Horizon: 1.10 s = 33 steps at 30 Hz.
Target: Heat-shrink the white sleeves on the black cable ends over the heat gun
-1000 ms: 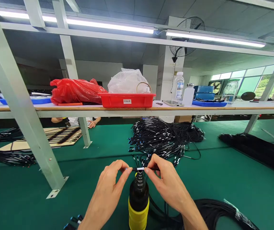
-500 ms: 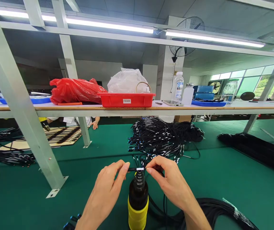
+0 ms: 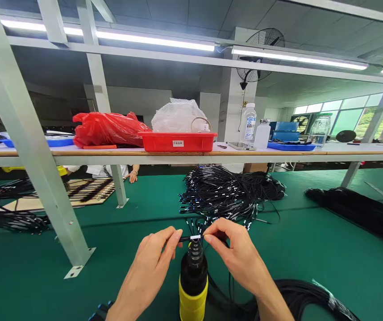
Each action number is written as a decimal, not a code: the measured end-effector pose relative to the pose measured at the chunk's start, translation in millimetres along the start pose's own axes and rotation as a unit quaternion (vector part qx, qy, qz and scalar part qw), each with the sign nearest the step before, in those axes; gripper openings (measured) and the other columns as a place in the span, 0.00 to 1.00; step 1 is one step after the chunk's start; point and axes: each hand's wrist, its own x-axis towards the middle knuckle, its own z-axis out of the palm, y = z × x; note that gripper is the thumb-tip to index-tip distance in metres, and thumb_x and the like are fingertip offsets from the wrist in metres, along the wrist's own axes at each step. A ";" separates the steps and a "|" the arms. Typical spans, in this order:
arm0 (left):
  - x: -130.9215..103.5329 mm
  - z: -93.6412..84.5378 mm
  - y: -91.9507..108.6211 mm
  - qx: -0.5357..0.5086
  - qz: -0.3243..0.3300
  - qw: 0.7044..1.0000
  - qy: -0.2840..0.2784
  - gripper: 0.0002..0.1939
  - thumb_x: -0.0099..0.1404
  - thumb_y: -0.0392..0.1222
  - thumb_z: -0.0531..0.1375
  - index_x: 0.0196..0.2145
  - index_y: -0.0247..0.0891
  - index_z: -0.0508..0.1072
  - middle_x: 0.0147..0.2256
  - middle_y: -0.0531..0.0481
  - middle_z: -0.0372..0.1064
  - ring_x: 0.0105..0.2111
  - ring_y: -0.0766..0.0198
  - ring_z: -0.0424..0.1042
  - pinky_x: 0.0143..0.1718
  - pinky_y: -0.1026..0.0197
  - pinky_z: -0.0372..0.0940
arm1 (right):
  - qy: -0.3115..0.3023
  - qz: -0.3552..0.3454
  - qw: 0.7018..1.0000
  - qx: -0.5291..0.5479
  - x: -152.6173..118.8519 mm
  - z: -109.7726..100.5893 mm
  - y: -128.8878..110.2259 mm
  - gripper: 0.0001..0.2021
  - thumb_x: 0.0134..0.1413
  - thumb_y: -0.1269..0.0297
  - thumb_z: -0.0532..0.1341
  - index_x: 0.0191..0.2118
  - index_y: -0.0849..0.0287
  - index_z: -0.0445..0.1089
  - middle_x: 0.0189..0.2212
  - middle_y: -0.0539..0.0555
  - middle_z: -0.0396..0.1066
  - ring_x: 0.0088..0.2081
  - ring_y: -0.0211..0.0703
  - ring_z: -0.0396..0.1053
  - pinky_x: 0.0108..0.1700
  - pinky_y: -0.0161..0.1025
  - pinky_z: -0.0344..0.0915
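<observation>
In front of me, a yellow-and-black heat gun [image 3: 193,285] stands with its ringed nozzle pointing up. Just over the nozzle tip, a thin black cable [image 3: 185,239] with a white sleeve [image 3: 195,237] is stretched level between my two hands. My left hand [image 3: 153,265] pinches its left end between thumb and index finger. On the other side, my right hand [image 3: 240,256] pinches the cable close to the white sleeve. Whether the sleeve touches the nozzle I cannot tell.
A large pile of black cables [image 3: 225,189] with white sleeves lies beyond my hands. A coil of black cable [image 3: 298,296] is at lower right, a black bundle [image 3: 352,214] farther right. A metal post [image 3: 49,178] stands left; a shelf [image 3: 265,157] crosses above. Another person's hand [image 3: 133,175] rests far left.
Almost nothing differs: both hands keep the cable over the nozzle, and the white sleeve is tilted slightly now. The view has shifted a little.
</observation>
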 end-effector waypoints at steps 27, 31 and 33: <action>0.9 0.6 3.4 -0.061 -0.017 0.998 0.018 0.11 0.66 0.52 0.55 0.32 0.44 0.69 0.32 0.54 0.68 0.35 0.60 0.66 0.35 0.63 0.59 | 0.015 0.012 1.000 -0.005 -0.7 0.3 6.8 0.05 0.57 0.70 0.60 0.34 0.56 0.73 0.31 0.48 0.73 0.34 0.39 0.68 0.36 0.36 0.62; 1.3 -0.8 1.1 -0.048 -0.020 0.999 -0.014 0.18 0.68 0.57 0.50 0.31 0.43 0.69 0.30 0.54 0.69 0.32 0.61 0.67 0.33 0.62 0.59 | 0.005 -0.006 1.000 -0.020 -1.1 -2.8 6.0 0.08 0.59 0.70 0.59 0.33 0.56 0.74 0.29 0.48 0.73 0.32 0.39 0.68 0.35 0.36 0.62; 1.2 -0.7 0.1 -0.025 -0.013 0.999 -0.020 0.22 0.69 0.59 0.46 0.28 0.42 0.66 0.26 0.54 0.67 0.29 0.61 0.65 0.32 0.62 0.59 | 0.005 -0.009 1.000 -0.022 -0.6 -3.2 4.8 0.08 0.59 0.70 0.59 0.32 0.56 0.75 0.29 0.49 0.73 0.32 0.39 0.68 0.34 0.36 0.61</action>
